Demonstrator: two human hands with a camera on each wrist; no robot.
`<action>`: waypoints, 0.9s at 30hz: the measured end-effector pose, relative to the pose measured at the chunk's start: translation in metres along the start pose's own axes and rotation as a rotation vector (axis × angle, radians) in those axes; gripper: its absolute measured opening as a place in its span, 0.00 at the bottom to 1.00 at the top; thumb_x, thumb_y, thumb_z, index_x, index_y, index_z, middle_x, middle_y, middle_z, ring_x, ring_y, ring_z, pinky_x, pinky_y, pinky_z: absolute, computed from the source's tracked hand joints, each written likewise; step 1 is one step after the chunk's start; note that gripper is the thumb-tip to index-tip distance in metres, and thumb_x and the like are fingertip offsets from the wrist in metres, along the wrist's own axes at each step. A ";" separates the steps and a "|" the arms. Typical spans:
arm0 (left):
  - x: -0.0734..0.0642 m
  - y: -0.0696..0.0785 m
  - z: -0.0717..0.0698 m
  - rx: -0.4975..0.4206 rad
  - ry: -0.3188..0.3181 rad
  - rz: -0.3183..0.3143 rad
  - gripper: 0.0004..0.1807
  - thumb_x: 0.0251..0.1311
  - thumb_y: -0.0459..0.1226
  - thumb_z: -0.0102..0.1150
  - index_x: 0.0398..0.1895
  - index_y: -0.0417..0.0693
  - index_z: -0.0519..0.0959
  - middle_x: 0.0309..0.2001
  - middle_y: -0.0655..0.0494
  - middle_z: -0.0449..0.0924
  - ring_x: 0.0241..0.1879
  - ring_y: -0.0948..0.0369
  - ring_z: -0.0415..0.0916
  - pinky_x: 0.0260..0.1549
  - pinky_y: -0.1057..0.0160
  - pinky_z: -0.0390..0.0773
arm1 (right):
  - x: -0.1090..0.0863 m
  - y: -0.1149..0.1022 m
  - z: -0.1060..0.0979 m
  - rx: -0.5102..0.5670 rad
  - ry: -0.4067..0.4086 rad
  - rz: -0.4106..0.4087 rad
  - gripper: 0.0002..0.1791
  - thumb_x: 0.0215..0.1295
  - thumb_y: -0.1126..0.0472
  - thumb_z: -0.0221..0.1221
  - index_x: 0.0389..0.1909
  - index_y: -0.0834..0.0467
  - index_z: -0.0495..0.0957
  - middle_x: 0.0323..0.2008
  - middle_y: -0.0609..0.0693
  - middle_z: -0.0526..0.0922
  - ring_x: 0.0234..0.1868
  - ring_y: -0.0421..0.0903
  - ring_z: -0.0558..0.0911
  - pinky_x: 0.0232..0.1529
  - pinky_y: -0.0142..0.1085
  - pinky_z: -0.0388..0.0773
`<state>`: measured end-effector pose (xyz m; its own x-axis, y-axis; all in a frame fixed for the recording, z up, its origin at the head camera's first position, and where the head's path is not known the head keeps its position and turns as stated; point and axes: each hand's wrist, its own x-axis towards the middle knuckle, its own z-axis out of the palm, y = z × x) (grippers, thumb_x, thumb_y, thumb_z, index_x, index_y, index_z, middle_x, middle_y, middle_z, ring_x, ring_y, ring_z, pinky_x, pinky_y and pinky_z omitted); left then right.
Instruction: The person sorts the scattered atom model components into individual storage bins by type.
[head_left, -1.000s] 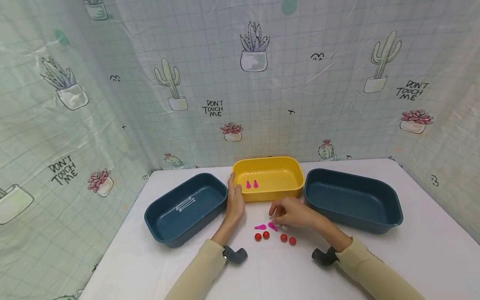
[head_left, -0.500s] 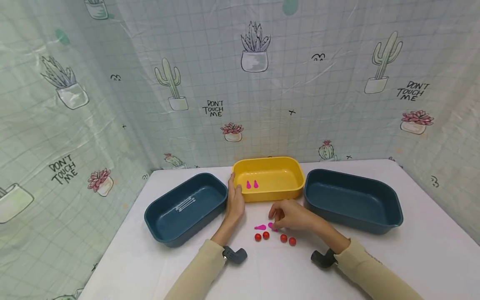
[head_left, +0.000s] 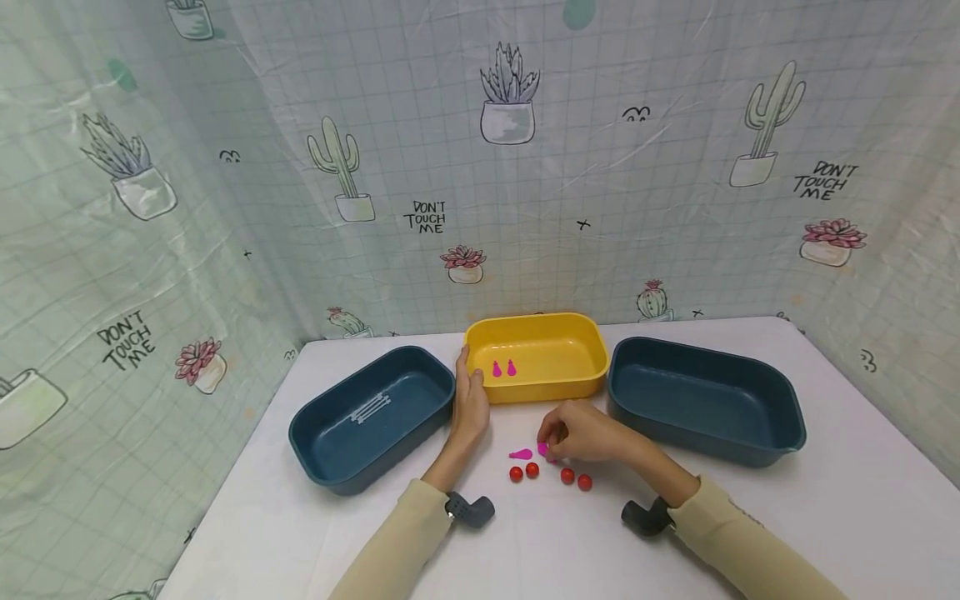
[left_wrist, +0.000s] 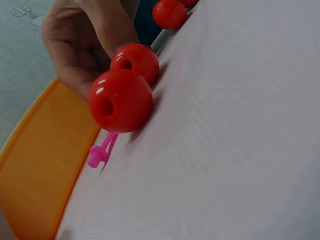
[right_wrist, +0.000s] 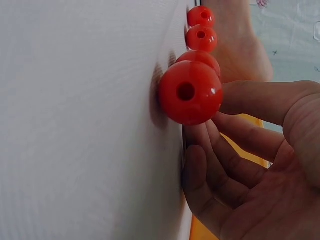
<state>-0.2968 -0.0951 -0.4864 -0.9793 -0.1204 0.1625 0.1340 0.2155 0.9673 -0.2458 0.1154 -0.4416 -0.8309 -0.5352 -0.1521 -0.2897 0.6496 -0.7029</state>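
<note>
My right hand (head_left: 585, 429) pinches one end of a small pink pear-shaped plastic piece (head_left: 542, 448) on the white table; the fingertips hide part of it. Left of it lies a like pink piece (head_left: 522, 454), its knobbed end (left_wrist: 96, 156) showing in the left wrist view. Nearer the front sit two pairs of red beads with holes, among them one red bead (head_left: 567, 476) close below the right fingers and another (left_wrist: 121, 101) large in the left wrist view. My left hand (head_left: 470, 408) rests with straight fingers along the left end of the yellow tray (head_left: 543, 389).
Two more pink pieces (head_left: 504, 368) stand side by side inside the yellow tray. At left a dark blue tray (head_left: 322, 479) contains several thin white sticks (head_left: 370, 407). Another dark blue tray (head_left: 705, 442) stands at right. A printed curtain (head_left: 540, 217) hangs behind the table.
The right hand's fingertips have come down over the right pink piece, turned it slightly and now pinch it. The left hand and the beads have stayed in place.
</note>
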 end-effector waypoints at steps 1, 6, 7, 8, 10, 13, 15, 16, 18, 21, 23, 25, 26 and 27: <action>0.000 0.000 0.000 0.001 -0.001 -0.002 0.31 0.81 0.40 0.33 0.84 0.53 0.48 0.84 0.54 0.47 0.84 0.53 0.44 0.82 0.47 0.44 | 0.000 0.000 0.000 -0.002 0.000 -0.003 0.06 0.60 0.64 0.72 0.37 0.55 0.87 0.25 0.44 0.81 0.29 0.43 0.78 0.32 0.29 0.76; 0.000 0.001 0.000 -0.004 -0.001 -0.009 0.31 0.81 0.40 0.34 0.84 0.54 0.49 0.84 0.54 0.47 0.84 0.52 0.45 0.82 0.46 0.44 | 0.000 -0.002 0.000 -0.027 0.011 -0.038 0.06 0.60 0.65 0.72 0.37 0.54 0.86 0.26 0.43 0.80 0.31 0.43 0.77 0.34 0.29 0.77; 0.000 0.002 0.000 -0.005 0.000 -0.011 0.31 0.81 0.40 0.34 0.84 0.54 0.49 0.84 0.55 0.47 0.84 0.52 0.45 0.82 0.46 0.44 | 0.000 -0.003 -0.001 -0.026 0.013 -0.040 0.06 0.60 0.65 0.72 0.37 0.54 0.86 0.26 0.43 0.80 0.32 0.43 0.77 0.34 0.29 0.77; 0.000 0.002 -0.001 -0.007 0.001 -0.012 0.31 0.81 0.40 0.34 0.84 0.54 0.49 0.84 0.55 0.47 0.84 0.53 0.45 0.82 0.46 0.44 | 0.000 -0.003 -0.001 -0.024 0.014 -0.044 0.06 0.60 0.66 0.71 0.37 0.54 0.86 0.26 0.43 0.80 0.32 0.43 0.77 0.34 0.29 0.77; 0.000 0.002 -0.001 -0.009 0.001 -0.015 0.31 0.81 0.40 0.33 0.84 0.54 0.48 0.84 0.55 0.47 0.84 0.53 0.45 0.82 0.47 0.44 | 0.000 -0.003 -0.001 -0.020 0.013 -0.045 0.06 0.60 0.67 0.71 0.37 0.54 0.87 0.26 0.43 0.81 0.31 0.43 0.77 0.33 0.29 0.77; -0.001 0.003 0.000 -0.010 0.002 -0.013 0.31 0.81 0.40 0.33 0.84 0.54 0.49 0.84 0.54 0.47 0.84 0.52 0.45 0.82 0.46 0.44 | 0.000 -0.003 -0.001 -0.015 0.009 -0.044 0.06 0.61 0.67 0.70 0.37 0.54 0.87 0.25 0.43 0.81 0.30 0.43 0.77 0.33 0.29 0.77; -0.001 0.003 0.000 -0.009 0.001 -0.013 0.31 0.81 0.40 0.33 0.84 0.54 0.49 0.84 0.54 0.47 0.84 0.52 0.45 0.82 0.46 0.44 | 0.000 -0.003 -0.001 -0.016 0.008 -0.045 0.06 0.61 0.67 0.70 0.37 0.54 0.87 0.25 0.43 0.81 0.30 0.43 0.77 0.32 0.29 0.77; -0.001 0.003 0.000 -0.008 0.002 -0.014 0.31 0.81 0.40 0.33 0.84 0.54 0.49 0.84 0.54 0.47 0.84 0.52 0.45 0.82 0.46 0.44 | 0.000 -0.002 -0.001 -0.016 0.008 -0.045 0.06 0.62 0.67 0.70 0.37 0.54 0.87 0.25 0.44 0.81 0.29 0.43 0.77 0.32 0.29 0.77; -0.001 0.003 0.000 -0.008 0.002 -0.010 0.31 0.81 0.40 0.34 0.84 0.53 0.49 0.84 0.53 0.47 0.84 0.52 0.45 0.82 0.46 0.44 | 0.000 -0.002 -0.001 -0.013 0.007 -0.045 0.05 0.62 0.67 0.70 0.37 0.54 0.87 0.25 0.43 0.81 0.29 0.43 0.77 0.32 0.29 0.77; -0.001 0.003 0.001 -0.009 0.003 -0.003 0.31 0.80 0.39 0.34 0.84 0.52 0.49 0.84 0.52 0.47 0.84 0.51 0.45 0.82 0.45 0.44 | 0.000 -0.001 -0.001 -0.007 0.010 -0.045 0.05 0.62 0.67 0.70 0.36 0.55 0.86 0.25 0.44 0.81 0.30 0.43 0.77 0.33 0.29 0.77; -0.001 0.003 0.000 -0.010 0.002 -0.001 0.31 0.81 0.39 0.34 0.84 0.52 0.49 0.84 0.52 0.47 0.84 0.51 0.45 0.82 0.45 0.44 | 0.000 -0.001 -0.002 -0.007 0.017 -0.043 0.04 0.62 0.67 0.70 0.34 0.55 0.86 0.26 0.43 0.81 0.31 0.43 0.77 0.33 0.29 0.78; 0.000 0.003 0.000 -0.012 0.002 -0.001 0.31 0.81 0.39 0.33 0.84 0.52 0.49 0.84 0.52 0.47 0.84 0.51 0.45 0.82 0.45 0.44 | 0.000 -0.002 -0.002 -0.006 0.027 -0.045 0.04 0.62 0.67 0.70 0.34 0.54 0.86 0.26 0.43 0.82 0.31 0.43 0.77 0.33 0.29 0.78; 0.000 0.003 0.000 -0.013 0.001 -0.002 0.31 0.81 0.39 0.33 0.84 0.52 0.49 0.84 0.52 0.47 0.84 0.51 0.45 0.82 0.45 0.44 | 0.000 -0.002 -0.003 -0.007 0.033 -0.045 0.04 0.62 0.67 0.70 0.33 0.54 0.87 0.26 0.43 0.82 0.31 0.43 0.77 0.33 0.30 0.78; -0.001 0.003 0.000 -0.014 0.002 -0.003 0.31 0.81 0.39 0.33 0.84 0.52 0.49 0.84 0.52 0.48 0.84 0.51 0.45 0.82 0.45 0.44 | 0.000 -0.003 -0.003 -0.008 0.040 -0.045 0.04 0.62 0.67 0.69 0.33 0.54 0.87 0.26 0.43 0.82 0.31 0.43 0.77 0.33 0.30 0.78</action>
<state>-0.2956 -0.0945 -0.4834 -0.9794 -0.1229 0.1601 0.1333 0.2014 0.9704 -0.2464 0.1156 -0.4373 -0.8352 -0.5420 -0.0930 -0.3306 0.6301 -0.7026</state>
